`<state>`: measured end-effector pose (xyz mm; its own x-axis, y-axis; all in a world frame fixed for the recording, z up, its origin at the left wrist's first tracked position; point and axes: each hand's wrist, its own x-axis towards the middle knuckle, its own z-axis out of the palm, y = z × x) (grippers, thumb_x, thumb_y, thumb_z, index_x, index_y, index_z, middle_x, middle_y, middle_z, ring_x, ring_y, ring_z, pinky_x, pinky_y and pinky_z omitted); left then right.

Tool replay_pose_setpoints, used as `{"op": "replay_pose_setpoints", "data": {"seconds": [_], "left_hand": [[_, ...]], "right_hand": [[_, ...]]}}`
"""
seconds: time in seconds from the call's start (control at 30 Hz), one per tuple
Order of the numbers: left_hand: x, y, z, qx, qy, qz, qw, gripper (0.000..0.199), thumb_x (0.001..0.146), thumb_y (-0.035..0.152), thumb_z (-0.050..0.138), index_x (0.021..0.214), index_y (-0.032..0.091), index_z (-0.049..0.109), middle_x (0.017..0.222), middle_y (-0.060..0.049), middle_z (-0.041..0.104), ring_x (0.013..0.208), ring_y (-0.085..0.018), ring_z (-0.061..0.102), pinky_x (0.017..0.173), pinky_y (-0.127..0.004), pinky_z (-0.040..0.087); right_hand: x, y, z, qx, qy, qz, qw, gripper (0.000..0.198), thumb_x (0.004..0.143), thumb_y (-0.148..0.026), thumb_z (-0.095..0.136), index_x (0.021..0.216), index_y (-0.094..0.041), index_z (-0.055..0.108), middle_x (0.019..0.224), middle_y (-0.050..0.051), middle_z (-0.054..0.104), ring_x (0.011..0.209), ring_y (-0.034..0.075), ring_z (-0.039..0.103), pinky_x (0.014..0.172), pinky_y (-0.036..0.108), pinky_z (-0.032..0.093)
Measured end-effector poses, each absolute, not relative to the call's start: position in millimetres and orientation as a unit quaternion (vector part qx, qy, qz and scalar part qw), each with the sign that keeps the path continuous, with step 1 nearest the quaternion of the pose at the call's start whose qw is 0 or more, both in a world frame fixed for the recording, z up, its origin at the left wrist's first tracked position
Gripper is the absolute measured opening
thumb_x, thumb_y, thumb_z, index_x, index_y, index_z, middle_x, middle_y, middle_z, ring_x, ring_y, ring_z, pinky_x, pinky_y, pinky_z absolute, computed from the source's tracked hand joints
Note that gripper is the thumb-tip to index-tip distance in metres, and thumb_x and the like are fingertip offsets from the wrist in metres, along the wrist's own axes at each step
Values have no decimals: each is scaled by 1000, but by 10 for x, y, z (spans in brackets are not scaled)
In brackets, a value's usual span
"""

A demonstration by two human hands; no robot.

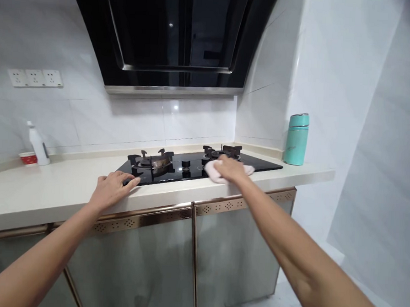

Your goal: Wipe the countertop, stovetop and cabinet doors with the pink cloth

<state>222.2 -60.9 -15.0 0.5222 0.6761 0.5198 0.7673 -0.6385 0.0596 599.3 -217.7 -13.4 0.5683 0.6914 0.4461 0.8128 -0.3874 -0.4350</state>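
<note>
A pale pinkish cloth (212, 172) lies bunched under my right hand (231, 168), which grips it at the front edge of the black gas stove (256, 163), just before the right burner (222, 153). Part of the cloth sticks out to either side of the hand. Over on the left, my left hand (114, 187) rests flat on the counter's front, its fingers apart and holding nothing, the fingertips at the stove's front left corner. The left burner (154, 162) is a little beyond it. Between the burners sit dark control knobs (185, 164).
A black range hood (176, 37) hangs low above the stove. On the pale counter (69, 178), a turquoise flask (297, 140) stands at the right end, a white bottle (37, 144) and a small red container (29, 158) at the left. Glass-fronted cabinets (134, 259) are below.
</note>
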Motion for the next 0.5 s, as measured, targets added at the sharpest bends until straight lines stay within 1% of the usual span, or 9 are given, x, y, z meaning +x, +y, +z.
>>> {"op": "replay_pose_setpoints", "data": {"seconds": [0.1,0.27,0.33,0.4,0.5], "left_hand": [[2217,-624,-169,-871,-407,-258,100,63,92,68,30,112,28,74,128,-7,70,125,-31,58,109,-49,33],[2201,-587,-163,-860,-434,-257,78,63,94,66,25,118,31,72,132,-6,70,128,-31,57,108,-48,34],[2181,-558,-156,-853,-451,-253,74,66,94,66,22,120,31,71,133,-6,69,130,-32,56,108,-49,34],[2154,-529,-154,-851,-458,-246,77,66,94,65,22,122,31,70,134,-8,68,131,-32,54,108,-50,33],[2122,-498,-162,-850,-464,-233,87,64,94,62,23,124,31,70,134,-9,68,130,-33,54,106,-51,34]], "right_hand": [[5238,-1794,-123,-794,-520,-83,304,40,94,-50,42,119,-24,60,102,9,71,91,26,65,89,44,47],[4359,-1490,-97,-711,-636,-63,291,55,90,-59,42,132,-25,56,126,12,68,113,33,63,94,47,47],[4266,-1462,-106,-687,-662,-50,294,55,89,-58,44,134,-28,55,131,10,66,116,32,62,95,45,47],[4345,-1483,-131,-681,-665,-47,303,51,89,-53,45,133,-30,55,131,6,66,115,29,63,94,41,48],[4772,-1620,-182,-701,-637,-66,313,43,91,-46,48,129,-31,59,127,2,68,106,24,65,86,35,49]]}}
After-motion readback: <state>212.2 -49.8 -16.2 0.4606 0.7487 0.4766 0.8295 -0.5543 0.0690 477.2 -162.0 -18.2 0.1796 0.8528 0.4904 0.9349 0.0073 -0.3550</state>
